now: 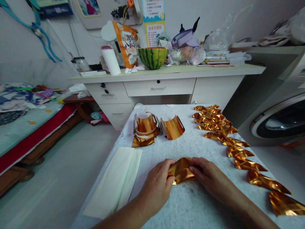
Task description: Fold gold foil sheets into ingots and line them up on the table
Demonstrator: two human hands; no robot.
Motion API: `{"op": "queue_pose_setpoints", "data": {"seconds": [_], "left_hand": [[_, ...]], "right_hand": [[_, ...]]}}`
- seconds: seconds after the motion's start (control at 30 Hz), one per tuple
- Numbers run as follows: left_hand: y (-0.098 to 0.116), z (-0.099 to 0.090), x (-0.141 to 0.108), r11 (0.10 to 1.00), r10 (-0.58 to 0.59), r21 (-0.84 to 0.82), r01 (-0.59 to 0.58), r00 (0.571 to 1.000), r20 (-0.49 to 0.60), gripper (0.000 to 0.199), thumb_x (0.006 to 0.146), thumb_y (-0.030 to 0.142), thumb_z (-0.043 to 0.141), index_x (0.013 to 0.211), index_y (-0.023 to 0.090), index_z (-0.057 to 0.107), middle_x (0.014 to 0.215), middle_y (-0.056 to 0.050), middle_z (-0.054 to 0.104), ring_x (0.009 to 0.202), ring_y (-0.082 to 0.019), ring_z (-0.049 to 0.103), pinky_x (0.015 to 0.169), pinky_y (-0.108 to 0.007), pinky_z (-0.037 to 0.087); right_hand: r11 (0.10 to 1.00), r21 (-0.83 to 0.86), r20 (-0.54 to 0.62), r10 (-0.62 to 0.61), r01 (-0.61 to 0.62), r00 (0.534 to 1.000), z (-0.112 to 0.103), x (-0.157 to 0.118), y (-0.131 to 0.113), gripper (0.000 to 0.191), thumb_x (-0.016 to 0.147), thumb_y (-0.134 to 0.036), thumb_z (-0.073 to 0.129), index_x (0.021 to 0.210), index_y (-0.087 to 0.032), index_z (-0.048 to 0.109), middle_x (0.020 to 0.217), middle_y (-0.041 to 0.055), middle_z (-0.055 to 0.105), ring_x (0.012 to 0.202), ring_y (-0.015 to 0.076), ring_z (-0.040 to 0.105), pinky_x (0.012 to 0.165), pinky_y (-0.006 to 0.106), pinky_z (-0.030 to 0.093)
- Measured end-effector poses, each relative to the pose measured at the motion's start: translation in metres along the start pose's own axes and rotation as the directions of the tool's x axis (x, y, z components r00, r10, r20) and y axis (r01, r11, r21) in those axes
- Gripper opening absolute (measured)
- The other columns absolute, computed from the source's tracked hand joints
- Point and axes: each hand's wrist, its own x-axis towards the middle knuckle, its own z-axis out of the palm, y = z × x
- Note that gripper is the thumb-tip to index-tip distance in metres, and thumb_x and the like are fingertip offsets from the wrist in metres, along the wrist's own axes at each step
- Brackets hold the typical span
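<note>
Between my two hands is a piece of shiny gold foil paper point(181, 171), folded and creased, just above the cloth-covered table. My left hand point(160, 178) pinches its left end, thumb toward me. The right end is gripped by my right hand point(206, 174), with the thumb pressed on top. Beyond them lie a curled stack of gold foil sheets point(145, 127) and a smaller curved stack point(173, 128). Along the table's right side runs a row of folded gold foil pieces point(240, 152), pointed at the ends. Flat to the left rests a pale folded paper sheet point(114, 181).
Behind the table point(152, 152) stands a white desk point(158, 86) holding a half watermelon point(152, 58), an orange pouch point(127, 46), a paper roll point(111, 61) and plastic bags. A washing machine point(276, 121) is at the right, a bed point(30, 127) at the left.
</note>
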Motion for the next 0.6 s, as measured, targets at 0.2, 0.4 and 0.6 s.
{"op": "queue_pose_setpoints", "data": {"seconds": [0.2, 0.4, 0.6], "left_hand": [[0.001, -0.009, -0.002, 0.996, 0.057, -0.078, -0.054, 0.998, 0.037, 0.021, 0.072, 0.003, 0.060, 0.083, 0.021, 0.060, 0.098, -0.002, 0.068, 0.114, -0.021, 0.056, 0.096, -0.032, 0.044], [-0.001, -0.013, 0.000, 0.990, 0.100, -0.107, -0.088, 0.989, 0.113, 0.018, 0.070, 0.002, 0.065, 0.074, 0.019, 0.065, 0.085, -0.003, 0.069, 0.117, -0.021, 0.055, 0.093, -0.030, 0.044], [-0.003, -0.015, 0.001, 0.983, 0.113, -0.160, -0.086, 0.979, 0.170, 0.008, 0.077, 0.015, 0.069, 0.070, 0.017, 0.067, 0.086, -0.005, 0.067, 0.106, -0.021, 0.059, 0.088, -0.028, 0.046]], "right_hand": [[1.000, 0.012, 0.088, -0.011, 0.010, 0.996, -0.006, -0.005, 0.003, 0.009, 0.081, -0.017, 0.054, 0.083, -0.020, 0.062, 0.087, 0.0025, 0.062, 0.084, 0.0197, 0.058, 0.076, 0.032, 0.045], [0.983, 0.155, 0.238, -0.130, 0.094, 0.963, -0.017, -0.010, -0.002, 0.007, 0.080, -0.018, 0.059, 0.085, -0.021, 0.063, 0.098, 0.0027, 0.061, 0.095, 0.0190, 0.056, 0.086, 0.033, 0.044], [0.987, 0.136, 0.281, -0.121, 0.085, 0.952, -0.020, -0.008, 0.007, 0.012, 0.089, -0.029, 0.057, 0.084, -0.020, 0.064, 0.097, 0.0026, 0.060, 0.092, 0.0175, 0.056, 0.087, 0.032, 0.044]]}}
